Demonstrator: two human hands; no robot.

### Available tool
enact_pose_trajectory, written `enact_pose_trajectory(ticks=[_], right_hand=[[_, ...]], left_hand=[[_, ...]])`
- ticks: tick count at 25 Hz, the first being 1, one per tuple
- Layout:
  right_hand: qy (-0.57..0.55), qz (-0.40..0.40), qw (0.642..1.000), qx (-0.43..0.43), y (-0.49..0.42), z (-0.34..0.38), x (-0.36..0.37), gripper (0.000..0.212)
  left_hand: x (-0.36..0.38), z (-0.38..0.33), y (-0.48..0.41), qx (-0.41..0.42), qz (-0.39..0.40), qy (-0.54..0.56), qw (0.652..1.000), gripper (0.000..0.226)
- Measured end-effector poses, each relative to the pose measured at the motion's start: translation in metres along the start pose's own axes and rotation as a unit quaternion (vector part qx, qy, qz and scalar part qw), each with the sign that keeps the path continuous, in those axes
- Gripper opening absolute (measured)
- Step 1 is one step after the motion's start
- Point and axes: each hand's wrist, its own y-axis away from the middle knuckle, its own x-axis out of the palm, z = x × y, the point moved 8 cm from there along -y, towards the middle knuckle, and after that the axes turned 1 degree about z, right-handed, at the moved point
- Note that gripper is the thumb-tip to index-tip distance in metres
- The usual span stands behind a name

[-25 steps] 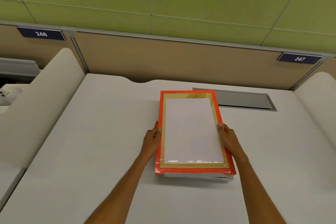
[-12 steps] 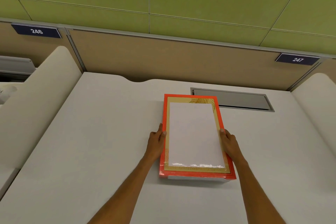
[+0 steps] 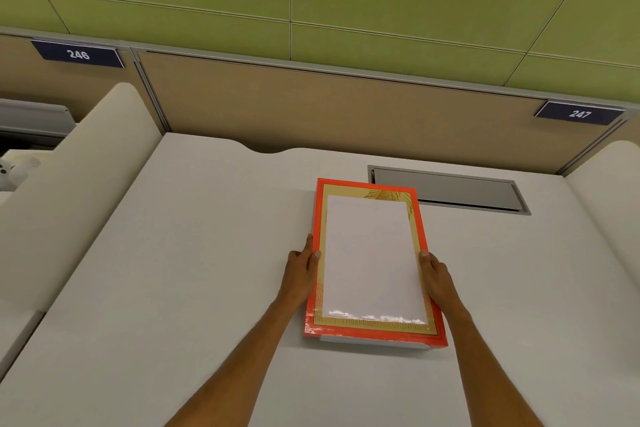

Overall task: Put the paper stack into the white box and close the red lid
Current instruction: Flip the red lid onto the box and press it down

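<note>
A red lid (image 3: 372,334) with a gold border and a white centre panel lies flat over the white box (image 3: 374,342), of which only a thin strip shows under the near edge. The box stands on the white desk (image 3: 194,253). My left hand (image 3: 300,270) grips the lid's left edge, thumb on top. My right hand (image 3: 437,274) grips the right edge the same way. The paper stack is hidden from view.
A grey cable hatch (image 3: 450,192) is set into the desk behind the box. White rounded dividers (image 3: 72,184) rise on both sides, and a tan partition with number plates 246 (image 3: 78,54) and 247 (image 3: 580,113) closes the back.
The lid has settled lower onto the box, so less white shows beneath it. Both hands stay on its sides; the view has shifted slightly.
</note>
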Motion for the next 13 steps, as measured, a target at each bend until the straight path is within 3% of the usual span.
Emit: enact_pose_trajectory(ticks=[5, 8, 11, 13], right_hand=[[0.021, -0.015, 0.999, -0.020, -0.006, -0.003, 0.002, 0.051], [0.043, -0.021, 0.999, -0.015, -0.008, -0.007, 0.002, 0.054], [0.146, -0.069, 0.987, -0.017, -0.009, -0.002, 0.000, 0.058], [0.235, -0.105, 0.963, -0.082, -0.006, 0.018, 0.003, 0.061]], left_hand=[[0.002, 0.001, 0.000, -0.002, 0.000, -0.035, 0.999, 0.058], [0.001, -0.003, -0.002, -0.013, -0.019, -0.121, 0.992, 0.062], [-0.005, -0.023, -0.004, 0.037, -0.086, -0.264, 0.960, 0.064], [-0.002, -0.040, -0.006, 0.087, -0.090, -0.289, 0.949, 0.067]])
